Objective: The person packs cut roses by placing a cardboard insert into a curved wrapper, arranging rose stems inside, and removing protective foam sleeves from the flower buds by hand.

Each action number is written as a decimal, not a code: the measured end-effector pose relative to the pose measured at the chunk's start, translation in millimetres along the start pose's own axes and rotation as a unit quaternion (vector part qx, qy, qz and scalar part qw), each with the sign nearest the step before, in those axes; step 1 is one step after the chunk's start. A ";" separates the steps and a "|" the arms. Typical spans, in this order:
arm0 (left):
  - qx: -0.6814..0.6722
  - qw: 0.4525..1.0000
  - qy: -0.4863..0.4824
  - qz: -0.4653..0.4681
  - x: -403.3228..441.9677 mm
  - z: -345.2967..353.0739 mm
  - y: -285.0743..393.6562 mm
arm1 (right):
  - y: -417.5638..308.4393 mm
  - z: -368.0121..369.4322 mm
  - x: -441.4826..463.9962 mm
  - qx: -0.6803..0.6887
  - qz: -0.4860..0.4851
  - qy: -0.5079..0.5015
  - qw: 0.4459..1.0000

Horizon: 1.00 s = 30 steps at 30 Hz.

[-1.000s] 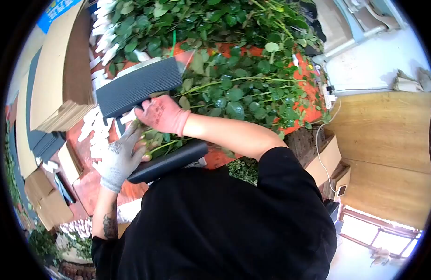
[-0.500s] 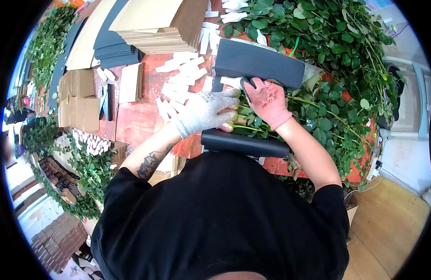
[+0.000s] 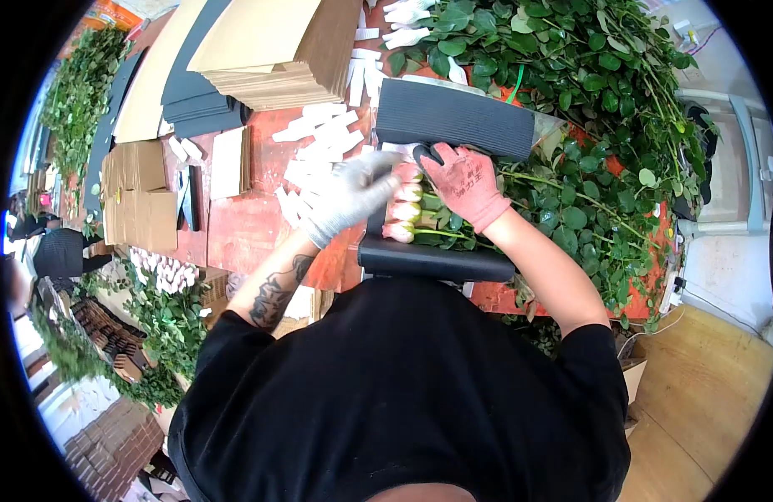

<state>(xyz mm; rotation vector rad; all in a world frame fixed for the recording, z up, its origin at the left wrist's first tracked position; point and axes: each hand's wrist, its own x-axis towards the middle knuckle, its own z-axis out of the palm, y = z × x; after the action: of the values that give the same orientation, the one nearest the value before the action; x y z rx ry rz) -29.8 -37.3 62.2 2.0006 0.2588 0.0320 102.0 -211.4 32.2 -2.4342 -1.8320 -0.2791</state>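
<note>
My left hand point(image 3: 357, 197), in a pale grey glove and slightly blurred, hovers just left of the rose heads with thumb and fingers apart, holding nothing visible. Several pink-and-green rose heads point(image 3: 401, 209) lie in a column between two black ridged pads. My right hand point(image 3: 463, 186), in a red glove with dark fingertips, is curled over the rose stems point(image 3: 441, 236) just behind the heads; its grip is partly hidden. A white sleeve piece point(image 3: 396, 149) lies at its fingertips. The far black pad point(image 3: 453, 117) is above my hands, the near black pad point(image 3: 437, 261) against my body.
White sleeve pieces point(image 3: 319, 138) are scattered on the red table point(image 3: 248, 226). Stacked cardboard sheets point(image 3: 278, 71), small cardboard boxes point(image 3: 140, 197) and dark-handled scissors point(image 3: 186, 197) are to the left. Leafy stems point(image 3: 587, 75) cover the right side. More pink roses point(image 3: 162, 263) stand at lower left.
My left hand has drawn back leftward off the flowers, uncovering the rose heads. My right hand stays over the stems, almost unmoved.
</note>
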 end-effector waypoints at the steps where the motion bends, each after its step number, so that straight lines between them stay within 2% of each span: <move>1: -0.097 0.991 0.090 -0.017 5.1 10.3 -41.6 | 0.8 0.4 0.1 0.007 0.008 -0.006 1.000; 3: -0.109 0.986 0.088 -0.088 14.6 7.4 -50.1 | 2.8 3.3 -0.2 -0.002 -0.001 0.018 1.000; 4: -0.111 0.986 0.089 -0.090 20.5 7.8 -53.9 | 2.5 3.5 -0.5 -0.009 0.002 0.022 1.000; 6: 0.022 0.992 0.087 -0.084 31.3 11.8 -58.2 | 1.0 3.7 -1.1 -0.014 -0.004 0.023 1.000; 10: -0.020 0.988 0.120 -0.091 36.7 15.8 -46.7 | 4.7 1.7 -1.9 0.017 0.003 0.039 0.999; 13: -0.016 0.989 0.121 -0.089 33.7 19.1 -52.8 | 2.3 -8.5 -1.9 -0.029 0.028 0.049 0.998; 15: -0.116 0.978 0.151 -0.084 33.8 25.1 -55.3 | 0.9 -12.0 1.5 -0.035 0.059 -0.044 0.997; 19: -0.075 0.983 0.166 -0.037 34.2 22.9 -70.7 | 6.6 -5.7 0.2 -0.038 0.044 -0.015 0.998; 24: -0.127 0.979 0.146 -0.060 19.9 6.8 -64.3 | 6.2 4.2 -2.1 -0.011 0.053 0.004 0.999; 26: -0.071 0.973 0.220 0.007 14.5 -1.2 -67.4 | 4.5 4.1 -5.0 -0.015 0.061 0.011 0.998; 27: -0.111 0.955 0.254 -0.105 11.2 -20.0 -76.8 | 4.9 4.9 -5.8 -0.021 0.053 0.016 0.998; 28: -0.146 0.931 0.301 -0.147 4.3 -44.8 -94.5 | 5.1 22.6 -9.5 -0.045 0.056 0.028 0.997; 29: -0.231 0.921 0.289 -0.125 -6.8 -70.7 -126.6 | 7.6 44.8 -12.1 -0.044 0.059 0.030 0.997; 30: -0.103 0.948 0.266 -0.144 -11.7 -85.2 -144.3 | 10.5 70.2 -13.4 0.318 0.142 0.049 0.936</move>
<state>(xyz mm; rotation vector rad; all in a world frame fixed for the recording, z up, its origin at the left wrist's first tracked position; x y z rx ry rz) -77.2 95.3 -29.4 1.6963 0.8562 0.4001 115.2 -214.7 -38.8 -2.1200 -1.2382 0.1870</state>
